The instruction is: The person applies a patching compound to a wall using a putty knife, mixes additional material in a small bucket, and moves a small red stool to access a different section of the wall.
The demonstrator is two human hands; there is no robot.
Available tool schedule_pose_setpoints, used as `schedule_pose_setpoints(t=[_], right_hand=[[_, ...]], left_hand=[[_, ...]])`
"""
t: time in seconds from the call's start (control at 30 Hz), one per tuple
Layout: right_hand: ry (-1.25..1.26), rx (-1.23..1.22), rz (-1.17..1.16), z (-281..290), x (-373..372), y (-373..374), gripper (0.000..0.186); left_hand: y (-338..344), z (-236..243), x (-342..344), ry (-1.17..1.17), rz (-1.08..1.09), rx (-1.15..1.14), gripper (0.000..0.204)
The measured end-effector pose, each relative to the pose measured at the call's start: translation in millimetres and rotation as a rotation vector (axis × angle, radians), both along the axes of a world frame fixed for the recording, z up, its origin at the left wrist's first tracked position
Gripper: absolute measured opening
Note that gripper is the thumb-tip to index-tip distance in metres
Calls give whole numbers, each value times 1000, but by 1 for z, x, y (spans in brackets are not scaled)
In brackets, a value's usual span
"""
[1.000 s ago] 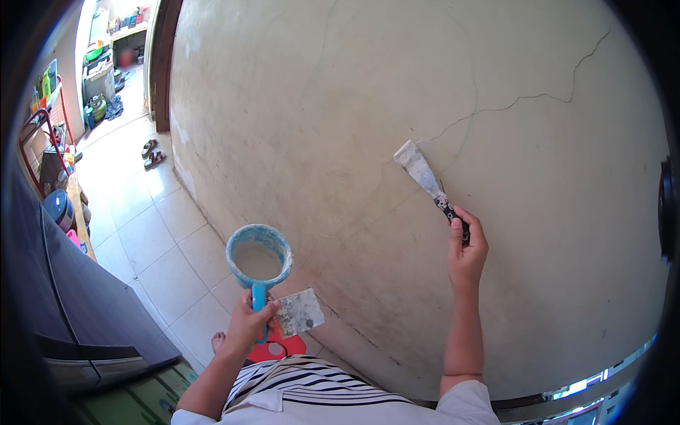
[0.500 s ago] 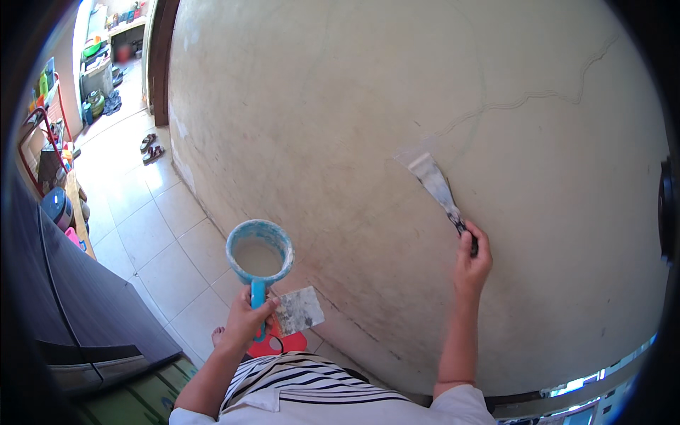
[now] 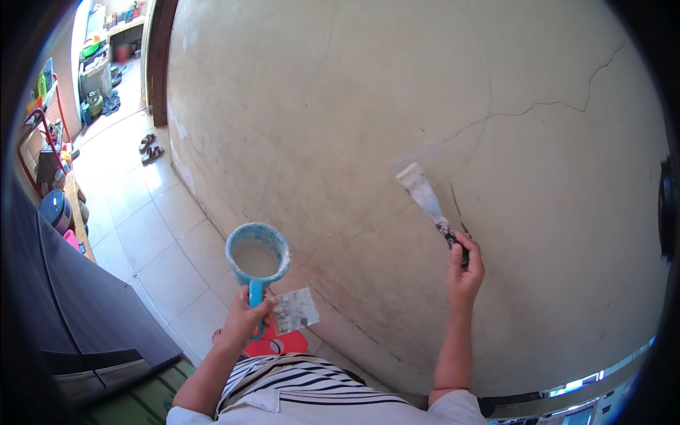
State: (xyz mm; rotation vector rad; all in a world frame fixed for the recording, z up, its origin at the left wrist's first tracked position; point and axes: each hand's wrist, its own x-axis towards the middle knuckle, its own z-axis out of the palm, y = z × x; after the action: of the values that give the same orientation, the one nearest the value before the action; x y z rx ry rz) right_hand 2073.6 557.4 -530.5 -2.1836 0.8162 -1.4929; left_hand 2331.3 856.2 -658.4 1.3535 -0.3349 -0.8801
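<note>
My left hand [image 3: 245, 316] is closed round the handle of a light-blue dipper [image 3: 258, 250], whose rim is smeared with white and which holds a pale grey-white paste. A flat, stained scraper plate [image 3: 296, 310] juts out to the right from the same hand. In my right hand [image 3: 465, 275] is a putty knife [image 3: 428, 202], gripped by its dark handle. Its white-coated blade points up and left, close against the wall [image 3: 340, 184]; whether it touches, I cannot tell. By the blade tip lies a thin wet-looking smear, at the left end of a crack [image 3: 524, 112].
A red plastic stool [image 3: 280, 343] stands below my left hand. Along the left are a dark grey cabinet [image 3: 92, 283] and a red-framed rack [image 3: 57, 113] of household items. Sandals [image 3: 151, 152] lie on the tiled floor [image 3: 159, 244] near a doorway.
My right hand has moved the putty knife slightly left and down along the wall. My left hand with the dipper and scraper plate has barely shifted.
</note>
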Motion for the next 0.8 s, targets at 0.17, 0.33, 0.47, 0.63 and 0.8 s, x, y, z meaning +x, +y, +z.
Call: schedule_pose_setpoints(t=[0.17, 0.33, 0.47, 0.63, 0.8], right_hand=[[-26, 88, 12, 4, 32, -3, 24], [-22, 114, 42, 3, -22, 16, 23], [92, -113, 108, 23, -20, 24, 24], [255, -529, 11, 28, 5, 12, 31], [396, -836, -45, 41, 15, -2, 39]], left_hand=[[0, 12, -2, 18, -22, 23, 32], [1, 8, -1, 28, 2, 20, 34], [2, 9, -1, 28, 5, 45, 34], [1, 8, 0, 33, -4, 26, 32], [0, 4, 3, 28, -31, 18, 29]])
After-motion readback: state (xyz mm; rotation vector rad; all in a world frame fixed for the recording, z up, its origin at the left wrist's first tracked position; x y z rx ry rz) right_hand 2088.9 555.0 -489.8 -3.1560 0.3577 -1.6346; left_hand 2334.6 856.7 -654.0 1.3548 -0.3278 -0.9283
